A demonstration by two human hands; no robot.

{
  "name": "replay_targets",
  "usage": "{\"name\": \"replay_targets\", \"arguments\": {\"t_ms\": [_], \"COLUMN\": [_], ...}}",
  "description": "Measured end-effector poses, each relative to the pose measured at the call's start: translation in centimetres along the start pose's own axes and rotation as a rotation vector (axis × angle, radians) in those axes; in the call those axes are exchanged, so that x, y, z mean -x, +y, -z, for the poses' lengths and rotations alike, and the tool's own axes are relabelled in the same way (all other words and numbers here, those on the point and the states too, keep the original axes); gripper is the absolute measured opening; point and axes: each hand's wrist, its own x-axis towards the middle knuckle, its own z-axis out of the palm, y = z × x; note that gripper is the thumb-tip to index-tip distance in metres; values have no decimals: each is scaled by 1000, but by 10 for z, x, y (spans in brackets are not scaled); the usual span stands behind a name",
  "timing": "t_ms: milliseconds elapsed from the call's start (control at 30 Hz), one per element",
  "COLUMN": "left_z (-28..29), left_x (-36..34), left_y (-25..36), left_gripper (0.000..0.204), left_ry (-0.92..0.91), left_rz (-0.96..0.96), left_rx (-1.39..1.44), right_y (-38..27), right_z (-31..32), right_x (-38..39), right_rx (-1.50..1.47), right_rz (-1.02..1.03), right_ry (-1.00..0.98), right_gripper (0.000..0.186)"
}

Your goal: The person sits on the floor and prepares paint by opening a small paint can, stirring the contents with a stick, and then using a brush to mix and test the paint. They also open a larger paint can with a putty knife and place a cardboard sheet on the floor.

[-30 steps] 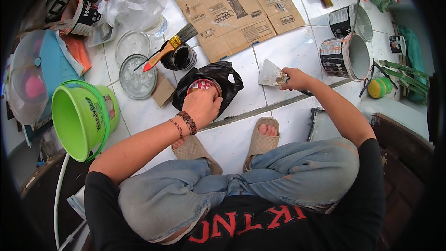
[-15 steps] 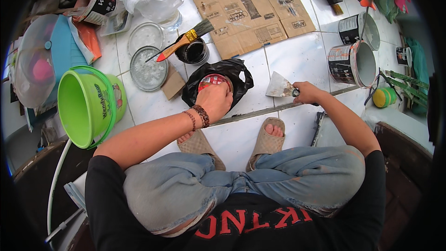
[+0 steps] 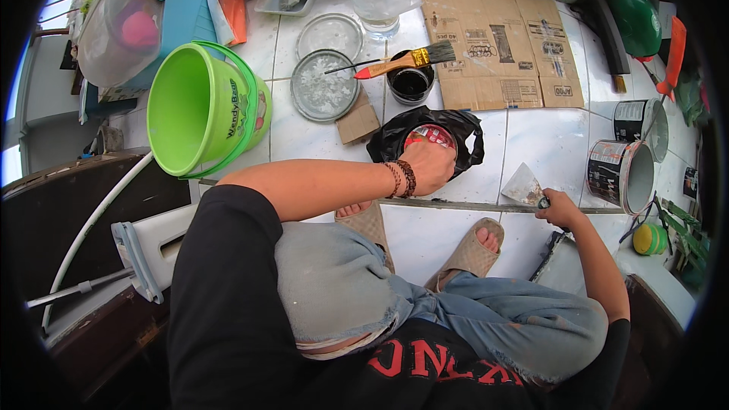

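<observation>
- The red-topped round tin (image 3: 430, 137) is sitting in a black plastic bag (image 3: 395, 137) on the white tiled floor (image 3: 547, 137), beneath the left hand (image 3: 430, 167), whose fingers are curling over its near rim.
- The right hand (image 3: 558, 209) is closing around a putty knife (image 3: 525, 187).
- A paintbrush (image 3: 402, 62) is lying across a small black pot (image 3: 410, 83), beside a green bucket (image 3: 199, 106).

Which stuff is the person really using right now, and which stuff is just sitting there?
In use:
- left hand on the red can in the black bag
- right hand holding the putty knife

Just lying about:
- green bucket
- paintbrush across the small black pot
- flattened cardboard
- two round lids
- paint tins
</observation>
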Motion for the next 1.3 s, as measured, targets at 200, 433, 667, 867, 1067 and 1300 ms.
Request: {"name": "replay_targets", "arguments": {"t_ms": [200, 433, 667, 867, 1067, 1300], "left_z": [-1, 1, 13, 1, -4, 3], "left_x": [0, 3, -3, -5, -1, 5], "left_y": [-4, -3, 15, 14, 11, 9], "left_gripper": [18, 20, 33, 29, 23, 24], "left_ry": [-8, 49, 29, 80, 175, 247], "left_rz": [14, -4, 157, 167, 163, 44], "left_rx": [-2, 44, -90, -52, -5, 95], "right_y": [0, -1, 1, 10, 11, 15], "right_z": [1, 2, 3, -2, -2, -3], "right_x": [2, -3, 1, -1, -1, -9], "right_rx": [-1, 56, 84, 70, 58, 57], "right_rz": [24, 59, 113, 125, 123, 135], "right_ry": [6, 42, 82, 95, 88, 84], "right_gripper": [60, 58, 56, 55, 55, 51]}}
